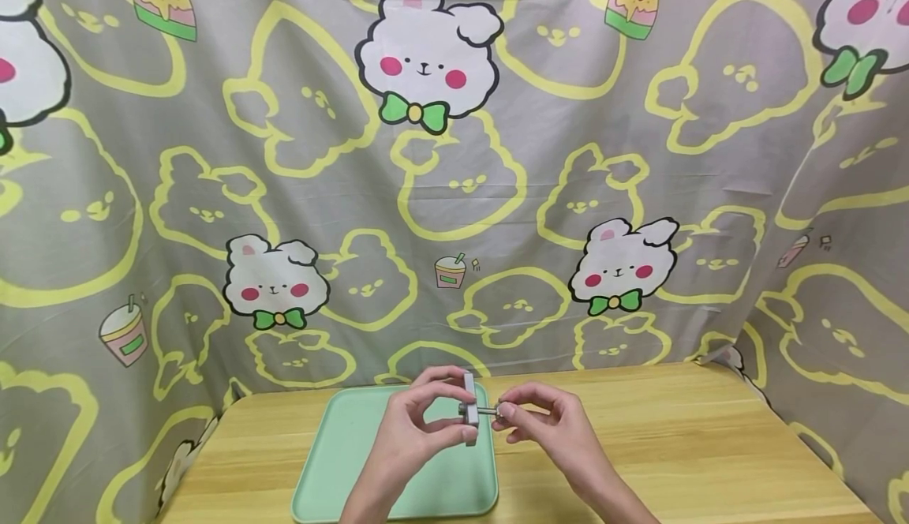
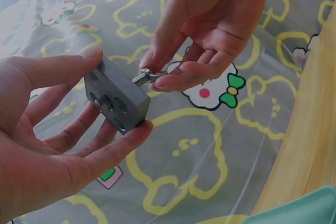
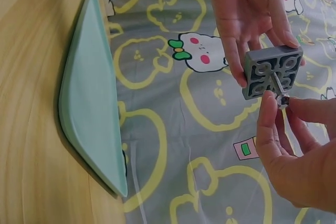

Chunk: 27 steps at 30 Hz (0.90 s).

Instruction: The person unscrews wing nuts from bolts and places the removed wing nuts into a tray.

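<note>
My left hand (image 1: 412, 425) holds a grey square block (image 2: 118, 95) by its edges, between thumb and fingers. Several round holes show in one face, and ribbed recesses show in the other. Through the middle of the block runs a metal bolt (image 1: 488, 410), with one end (image 2: 104, 103) standing out on the left hand's side. On the other side, my right hand (image 1: 557, 425) pinches a shiny metal piece (image 3: 283, 99) at the bolt's far end. Fingertips partly cover that piece, so its exact form is unclear. Both hands are raised above the table.
A light green tray (image 1: 341, 453) lies on the wooden table (image 1: 675, 445), below and behind the left hand. Around the table hangs a grey curtain (image 1: 454, 263) with cartoon prints, close behind its far edge.
</note>
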Each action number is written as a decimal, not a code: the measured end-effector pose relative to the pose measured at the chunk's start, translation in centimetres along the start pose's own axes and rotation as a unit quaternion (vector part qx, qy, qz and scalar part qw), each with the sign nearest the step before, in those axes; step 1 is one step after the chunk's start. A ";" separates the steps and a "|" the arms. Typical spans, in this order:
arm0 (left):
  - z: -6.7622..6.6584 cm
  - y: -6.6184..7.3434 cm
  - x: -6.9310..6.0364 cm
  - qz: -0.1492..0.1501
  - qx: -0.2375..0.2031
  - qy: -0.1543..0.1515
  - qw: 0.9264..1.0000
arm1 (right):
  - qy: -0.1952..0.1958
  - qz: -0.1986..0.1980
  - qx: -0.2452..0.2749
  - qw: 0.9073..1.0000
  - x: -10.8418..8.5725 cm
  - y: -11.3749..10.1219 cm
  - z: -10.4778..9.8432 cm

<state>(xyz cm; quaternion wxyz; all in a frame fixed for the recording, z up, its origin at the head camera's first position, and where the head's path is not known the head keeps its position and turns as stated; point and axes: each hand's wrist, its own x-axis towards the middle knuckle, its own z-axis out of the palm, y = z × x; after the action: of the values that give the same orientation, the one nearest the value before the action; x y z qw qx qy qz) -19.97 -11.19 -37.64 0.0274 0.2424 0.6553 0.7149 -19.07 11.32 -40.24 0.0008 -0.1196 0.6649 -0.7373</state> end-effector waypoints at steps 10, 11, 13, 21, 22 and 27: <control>-0.3 0.0 -0.1 0.005 -0.006 -0.004 1.000 | -0.003 -0.045 -0.033 0.998 0.0 -0.1 0.1; -0.3 0.0 -0.1 0.005 -0.007 -0.003 1.000 | -0.002 -0.057 -0.042 0.998 0.0 0.0 0.1; -0.4 0.1 -0.1 0.004 -0.007 -0.001 1.000 | -0.003 -0.088 -0.058 0.994 -0.1 0.2 0.2; -0.4 0.2 -0.2 -0.003 -0.012 0.007 1.000 | 0.002 -0.267 -0.146 0.953 -0.1 1.0 0.7; -0.4 0.2 -0.2 -0.003 -0.013 0.007 1.000 | 0.002 -0.295 -0.161 0.942 -0.1 1.0 0.7; -0.6 0.2 -0.2 -0.005 -0.018 0.008 1.000 | -0.001 -0.391 -0.217 0.894 0.1 1.3 0.7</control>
<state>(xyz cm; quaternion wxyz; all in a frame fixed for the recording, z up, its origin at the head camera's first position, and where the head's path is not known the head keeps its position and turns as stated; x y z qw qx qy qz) -19.93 -11.84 -37.55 0.0303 0.2329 0.6440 0.7281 -19.22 10.43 -41.40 -0.3131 -0.3675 0.7081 -0.5153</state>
